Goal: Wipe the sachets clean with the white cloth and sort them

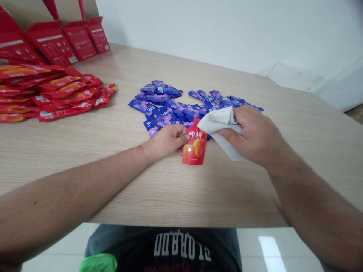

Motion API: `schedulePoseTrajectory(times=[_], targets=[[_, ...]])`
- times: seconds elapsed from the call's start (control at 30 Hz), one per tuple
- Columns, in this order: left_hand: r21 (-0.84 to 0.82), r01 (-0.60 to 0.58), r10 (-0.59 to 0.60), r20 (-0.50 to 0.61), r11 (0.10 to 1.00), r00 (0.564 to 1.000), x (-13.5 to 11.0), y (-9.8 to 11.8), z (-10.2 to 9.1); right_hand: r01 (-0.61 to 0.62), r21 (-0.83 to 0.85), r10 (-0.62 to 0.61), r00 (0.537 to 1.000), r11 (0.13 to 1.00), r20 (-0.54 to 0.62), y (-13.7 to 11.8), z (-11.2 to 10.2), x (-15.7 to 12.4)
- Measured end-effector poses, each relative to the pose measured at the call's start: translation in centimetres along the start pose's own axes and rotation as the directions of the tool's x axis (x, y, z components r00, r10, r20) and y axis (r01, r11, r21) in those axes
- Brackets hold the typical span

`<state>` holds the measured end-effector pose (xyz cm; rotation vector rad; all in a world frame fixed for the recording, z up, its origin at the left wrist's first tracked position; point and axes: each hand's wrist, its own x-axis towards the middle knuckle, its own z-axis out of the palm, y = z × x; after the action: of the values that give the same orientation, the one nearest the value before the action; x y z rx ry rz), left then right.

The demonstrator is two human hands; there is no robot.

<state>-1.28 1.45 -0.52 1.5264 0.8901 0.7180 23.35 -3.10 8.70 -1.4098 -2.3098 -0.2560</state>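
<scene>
My left hand (167,140) pinches the left edge of a small red-orange pouch (195,145) that lies on the wooden table (170,189). My right hand (255,134) is closed around a folded white-grey cloth (219,124), whose corner touches the pouch's top right. Just behind both hands lies a spread pile of several small blue-purple sachets (176,105).
A big heap of flat red-orange pouches (51,94) lies at the table's left. Red cardboard boxes (56,41) stand behind it, at the back left. A white wall runs along the far side. The table's near edge is right in front of my body.
</scene>
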Motion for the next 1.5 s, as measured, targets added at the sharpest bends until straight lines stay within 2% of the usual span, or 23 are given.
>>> schedulePoseTrajectory(times=[0.1,0.17,0.27,0.33,0.37,0.4,0.47,0.53,0.57,0.67,0.73,0.83,0.9,0.97,1.03,1.07,1.1,1.13,1.2,1.27,1.33,1.43,1.5], targets=[[0.003,-0.034,0.033,0.052,0.999,0.998,0.1,0.0,-0.2,0.071,0.012,-0.072,0.997,0.997,0.013,-1.0,2.8,0.8],[0.012,-0.06,0.059,0.065,0.998,0.996,0.1,0.0,-0.3,0.103,0.039,-0.103,0.995,0.994,0.017,-1.5,4.7,0.3],[-0.015,-0.046,0.046,-0.008,0.999,0.999,-0.1,0.0,-0.4,0.179,0.113,-0.186,0.981,0.977,0.049,-2.3,6.1,-1.3],[-0.105,-0.02,0.018,-0.024,0.994,1.0,-0.4,0.1,-0.3,0.306,0.129,-0.317,0.946,0.943,0.071,-2.6,6.0,-2.3],[-0.152,-0.007,0.006,-0.002,0.988,1.0,-0.5,0.2,-0.2,0.335,0.117,-0.344,0.937,0.935,0.067,-2.6,5.9,-2.5],[-0.187,0.009,-0.003,0.032,0.982,0.999,-0.6,0.3,-0.1,0.343,0.104,-0.35,0.935,0.934,0.053,-2.5,5.6,-2.6],[-0.208,0.035,-0.018,0.086,0.977,0.996,-0.8,0.5,0.1,0.279,0.085,-0.28,0.96,0.957,0.002,-2.0,5.3,-2.4],[-0.192,0.041,-0.024,0.09,0.981,0.996,-1.0,0.5,0.1,0.209,0.096,-0.207,0.978,0.973,-0.035,-1.7,5.1,-2.1],[-0.187,0.033,-0.019,0.076,0.982,0.997,-1.0,0.4,0.1,0.211,0.106,-0.208,0.977,0.972,-0.034,-1.8,5.1,-2.1],[-0.204,-0.002,0.011,0.043,0.979,0.999,-0.8,0.1,0.0,0.342,0.117,-0.347,0.937,0.932,0.025,-2.3,5.2,-2.2],[-0.215,-0.01,0.02,0.046,0.976,0.999,-0.8,-0.1,-0.1,0.38,0.102,-0.385,0.922,0.919,0.035,-2.3,5.4,-2.2],[-0.209,0.014,-0.001,0.064,0.978,0.998,-0.8,-0.2,-0.1,0.25,0.089,-0.244,0.967,0.964,-0.069,-1.5,5.6,-1.9],[-0.202,0.024,-0.013,0.055,0.979,0.998,-0.8,-0.2,0.0,0.204,0.103,-0.193,0.975,0.974,-0.108,-1.3,5.8,-1.9],[-0.208,0.01,-0.003,0.033,0.978,0.999,-0.8,-0.2,0.0,0.29,0.124,-0.285,0.957,0.949,-0.06,-1.7,5.9,-2.0],[-0.233,-0.009,0.014,0.023,0.972,1.0,-0.8,-0.2,0.0,0.423,0.132,-0.429,0.903,0.896,0.015,-2.3,5.9,-2.3],[-0.244,-0.011,0.019,0.033,0.97,0.999,-0.8,-0.2,-0.1,0.455,0.13,-0.462,0.886,0.881,0.03,-2.5,5.9,-2.3],[-0.247,-0.008,0.019,0.045,0.969,0.999,-0.8,-0.2,-0.1,0.452,0.123,-0.458,0.889,0.883,0.022,-2.4,5.9,-2.3],[-0.244,0.001,0.013,0.056,0.97,0.998,-0.8,-0.2,-0.1,0.413,0.113,-0.415,0.91,0.904,-0.008,-2.2,5.9,-2.2],[-0.227,0.024,-0.01,0.062,0.974,0.998,-0.8,-0.3,-0.1,0.292,0.107,-0.283,0.955,0.951,-0.085,-1.5,5.9,-2.0],[-0.215,0.03,-0.02,0.047,0.976,0.999,-0.8,-0.3,-0.1,0.237,0.123,-0.226,0.969,0.964,-0.098,-1.2,5.9,-1.9],[-0.222,0.014,-0.006,0.038,0.975,0.999,-0.8,-0.3,-0.1,0.316,0.143,-0.312,0.949,0.938,-0.055,-1.6,5.9,-2.0],[-0.25,-0.01,0.021,0.044,0.968,0.999,-0.7,-0.4,-0.2,0.461,0.14,-0.466,0.885,0.876,0.004,-2.2,5.9,-2.3],[-0.242,-0.004,0.017,0.051,0.97,0.999,-0.7,-0.4,-0.2,0.412,0.124,-0.412,0.911,0.903,-0.027,-1.9,6.0,-2.2]])
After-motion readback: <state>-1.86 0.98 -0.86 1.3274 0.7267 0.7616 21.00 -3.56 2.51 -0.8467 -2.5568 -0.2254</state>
